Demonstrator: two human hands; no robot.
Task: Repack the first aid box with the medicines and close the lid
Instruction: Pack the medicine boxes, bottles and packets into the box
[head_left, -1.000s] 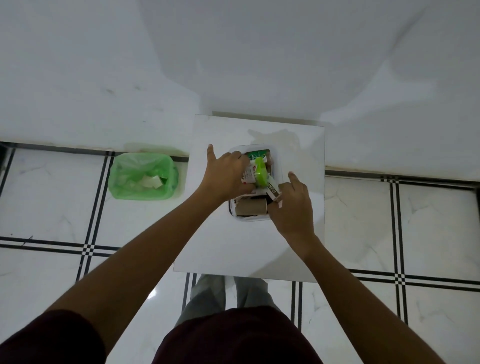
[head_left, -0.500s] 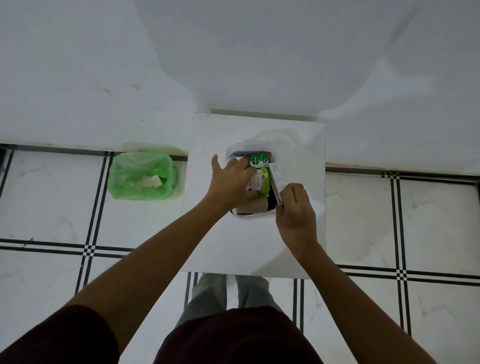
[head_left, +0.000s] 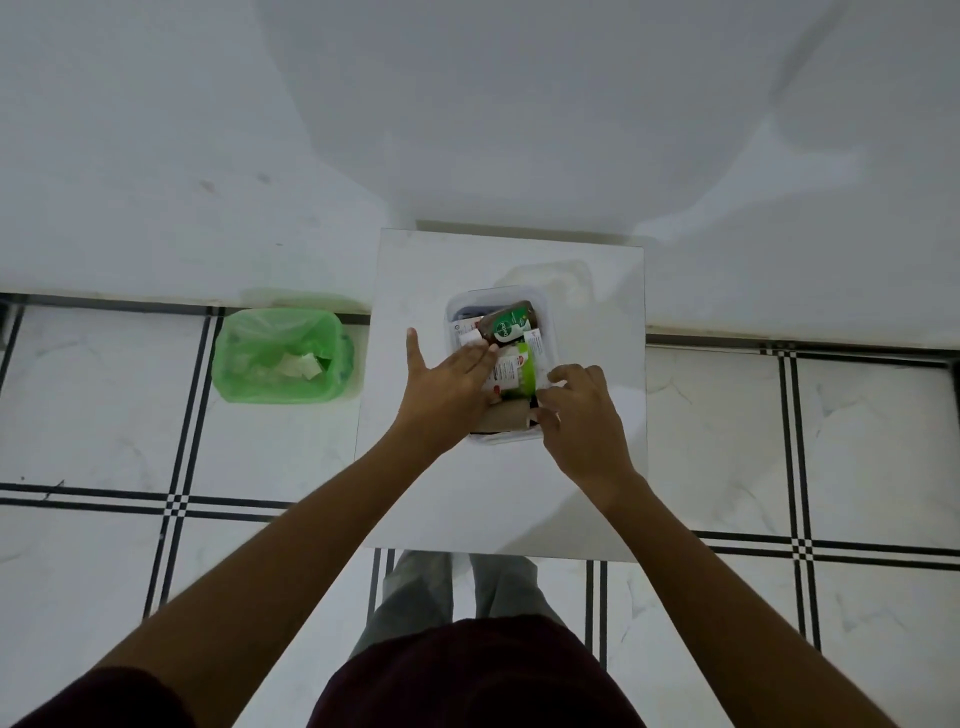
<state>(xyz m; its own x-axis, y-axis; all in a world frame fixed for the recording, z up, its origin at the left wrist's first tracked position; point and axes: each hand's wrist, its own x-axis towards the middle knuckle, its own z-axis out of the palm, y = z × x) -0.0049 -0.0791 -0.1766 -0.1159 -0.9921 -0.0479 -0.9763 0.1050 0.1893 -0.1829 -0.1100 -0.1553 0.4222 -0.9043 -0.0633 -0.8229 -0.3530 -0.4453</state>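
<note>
Your single head camera looks steeply down from standing height. It faces the white table (head_left: 498, 493) against the wall (head_left: 467, 130).

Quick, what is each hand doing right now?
Left hand: open, fingers flat on the packets in the first aid box.
Right hand: pinching a white packet.

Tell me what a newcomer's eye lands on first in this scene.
First, the two bare hands meeting over the open first aid box in the middle of the small white table: the left hand lies flat on the packed medicines, while the right hand presses at the box's right edge. Next, the brown bottle with a green label lying on top near the box's far end. Then the green-lined bin on the floor, left of the table.
</note>
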